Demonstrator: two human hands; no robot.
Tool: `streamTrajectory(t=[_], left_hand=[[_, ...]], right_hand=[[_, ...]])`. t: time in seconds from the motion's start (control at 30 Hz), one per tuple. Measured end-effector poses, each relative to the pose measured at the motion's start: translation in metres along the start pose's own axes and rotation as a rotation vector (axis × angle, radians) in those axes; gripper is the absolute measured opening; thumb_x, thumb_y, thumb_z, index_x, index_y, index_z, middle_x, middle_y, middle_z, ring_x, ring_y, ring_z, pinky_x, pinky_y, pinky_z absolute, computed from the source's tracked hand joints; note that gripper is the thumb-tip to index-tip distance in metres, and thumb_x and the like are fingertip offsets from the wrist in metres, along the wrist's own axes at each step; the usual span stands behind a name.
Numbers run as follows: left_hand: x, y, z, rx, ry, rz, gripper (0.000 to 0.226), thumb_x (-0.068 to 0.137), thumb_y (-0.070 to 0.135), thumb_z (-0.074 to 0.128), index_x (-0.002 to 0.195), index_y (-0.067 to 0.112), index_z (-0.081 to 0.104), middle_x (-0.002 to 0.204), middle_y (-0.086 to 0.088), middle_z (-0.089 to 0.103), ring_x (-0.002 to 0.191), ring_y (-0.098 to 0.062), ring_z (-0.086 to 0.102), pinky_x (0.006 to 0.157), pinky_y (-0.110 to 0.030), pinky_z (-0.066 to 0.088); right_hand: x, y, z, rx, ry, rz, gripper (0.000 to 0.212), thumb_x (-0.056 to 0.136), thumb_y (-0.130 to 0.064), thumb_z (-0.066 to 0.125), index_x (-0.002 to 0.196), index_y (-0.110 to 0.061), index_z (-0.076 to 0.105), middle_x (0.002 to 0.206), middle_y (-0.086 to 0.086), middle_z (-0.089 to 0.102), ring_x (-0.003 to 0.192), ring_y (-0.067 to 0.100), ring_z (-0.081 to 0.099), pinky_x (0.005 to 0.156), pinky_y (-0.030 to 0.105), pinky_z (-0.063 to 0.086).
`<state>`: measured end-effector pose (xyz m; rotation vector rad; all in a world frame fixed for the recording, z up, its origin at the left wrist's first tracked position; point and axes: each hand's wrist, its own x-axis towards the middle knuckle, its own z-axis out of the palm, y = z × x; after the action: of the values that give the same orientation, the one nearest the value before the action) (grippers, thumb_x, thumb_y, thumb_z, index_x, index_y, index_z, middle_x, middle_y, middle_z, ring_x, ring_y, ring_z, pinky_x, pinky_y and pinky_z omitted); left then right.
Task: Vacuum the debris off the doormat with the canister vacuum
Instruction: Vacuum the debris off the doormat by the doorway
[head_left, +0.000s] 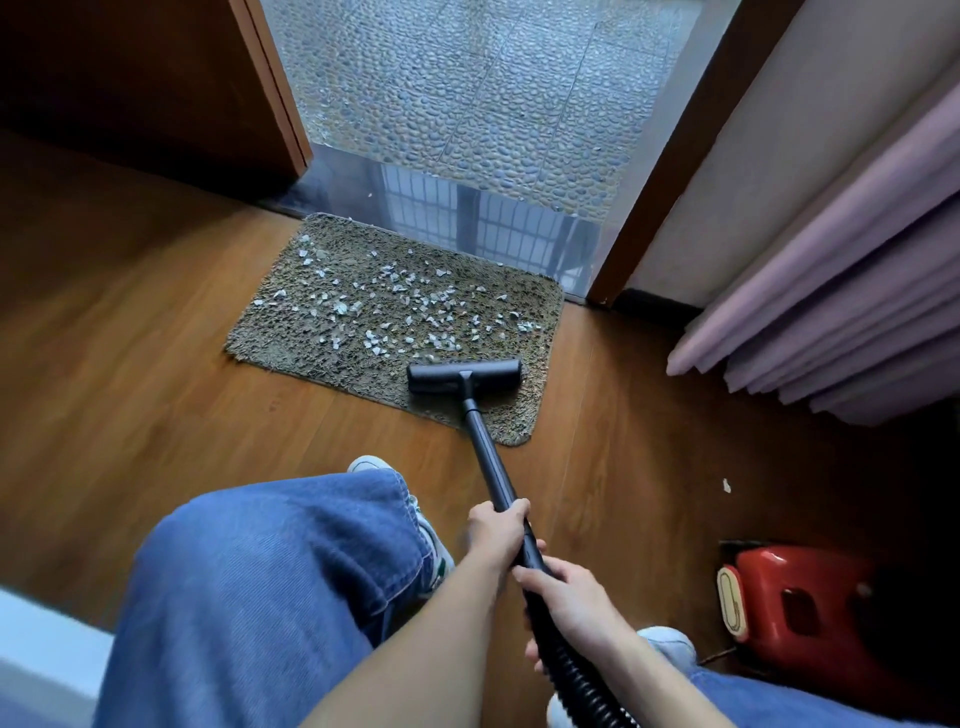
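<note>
head view: left hand (496, 532) and right hand (574, 600) grip wand (485, 457); doormat (322, 364) strewn with pale debris (395, 301).

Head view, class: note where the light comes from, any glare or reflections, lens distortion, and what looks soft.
Head view: daylight comes through the doorway, leaving the door and the floor by the vacuum dark; the glossy threshold reflects a grid of bars; the wide lens splays the door frame and curtain outward; debris on the mat is crisp, the jeans slightly soft.
</note>
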<state>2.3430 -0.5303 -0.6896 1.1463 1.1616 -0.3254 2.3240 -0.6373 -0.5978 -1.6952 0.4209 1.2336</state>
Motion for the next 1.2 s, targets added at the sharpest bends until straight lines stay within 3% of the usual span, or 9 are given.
streamTrajectory(t=[0.13,0.33,0.53,0.8,1.0,1.2], left_hand=[[-0.008,0.009,0.001,-0.082,0.018,-0.017,0.015,0.090,0.017,0.067,0.087,0.006,0.059,0.062,-0.007,0.064,0.050,-0.025,0.067,0.062,-0.037,0.060],[-0.007,0.030,0.002,-0.144,0.080,-0.025,0.017,0.089,0.018,0.068,0.095,0.003,0.063,0.052,-0.003,0.064,0.048,-0.023,0.066,0.059,-0.035,0.059],[0.012,0.054,0.009,-0.159,0.064,-0.003,0.015,0.093,0.014,0.066,0.084,0.006,0.058,0.068,-0.010,0.062,0.048,-0.020,0.064,0.049,-0.029,0.055],[0.051,0.076,0.009,-0.186,0.077,0.026,0.016,0.096,0.017,0.066,0.086,0.006,0.058,0.072,-0.010,0.062,0.051,-0.021,0.065,0.049,-0.028,0.054],[0.074,0.107,0.007,-0.167,0.059,0.055,0.015,0.096,0.017,0.066,0.093,0.005,0.057,0.067,-0.009,0.062,0.045,-0.017,0.065,0.043,-0.028,0.054],[0.107,0.135,0.004,-0.199,0.044,0.094,0.016,0.097,0.015,0.066,0.093,0.005,0.055,0.066,-0.010,0.059,0.042,-0.017,0.062,0.044,-0.029,0.056]], right_hand=[[-0.002,-0.012,0.000,-0.065,-0.005,-0.012,0.017,0.106,-0.020,0.055,0.102,-0.004,0.056,0.069,0.016,0.050,0.037,0.026,0.057,0.035,0.028,0.047],[0.017,-0.029,-0.002,-0.087,-0.017,0.006,0.018,0.106,-0.018,0.053,0.110,-0.001,0.057,0.071,0.017,0.053,0.039,0.027,0.058,0.038,0.029,0.049],[0.042,-0.052,-0.013,-0.084,-0.064,-0.001,0.017,0.105,-0.018,0.054,0.116,-0.005,0.056,0.071,0.019,0.054,0.039,0.029,0.059,0.039,0.029,0.047],[0.082,-0.075,-0.013,-0.125,-0.065,-0.016,0.012,0.104,-0.025,0.055,0.111,-0.015,0.057,0.047,0.010,0.059,0.048,0.034,0.062,0.047,0.035,0.052],[0.100,-0.111,-0.012,-0.069,-0.088,0.000,0.011,0.105,-0.020,0.056,0.102,-0.009,0.055,0.066,0.017,0.051,0.040,0.029,0.058,0.042,0.031,0.048],[0.121,-0.143,-0.006,0.010,-0.107,0.018,0.011,0.106,-0.017,0.055,0.100,-0.008,0.053,0.065,0.015,0.048,0.035,0.024,0.053,0.037,0.026,0.046]])
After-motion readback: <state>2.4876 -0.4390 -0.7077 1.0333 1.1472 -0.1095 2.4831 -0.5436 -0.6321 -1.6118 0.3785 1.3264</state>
